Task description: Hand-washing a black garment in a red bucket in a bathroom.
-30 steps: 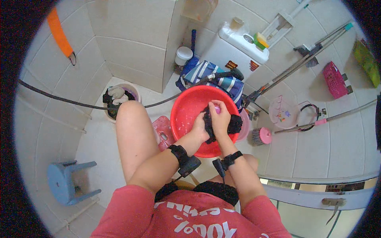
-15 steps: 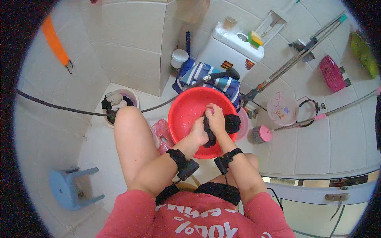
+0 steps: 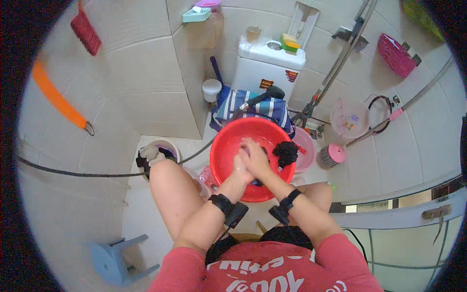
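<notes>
Over the red basin (image 3: 224, 138), my left hand (image 3: 240, 169) and my right hand (image 3: 257, 161) are pressed together, fingers closed. Between them is a piece of black cloth (image 3: 256, 182); only dark bits show at the edges of my hands, and the rest is hidden. Another bunched black cloth (image 3: 285, 154) hangs on the basin's right rim, beside my right hand and apart from it. Wet, foamy spots show inside the basin.
A pink basin (image 3: 305, 152) stands right of the red one. At left is a tub of clothes (image 3: 154, 155), near my knee. A shower head (image 3: 275, 92) with its hose lies on a blue striped bag (image 3: 233, 104). A blue stool (image 3: 109, 260) stands lower left.
My hands have come closer together, right over left, and now cover most of the black cloth that hung between them. The whole view has shifted, with more of the far wall showing.
</notes>
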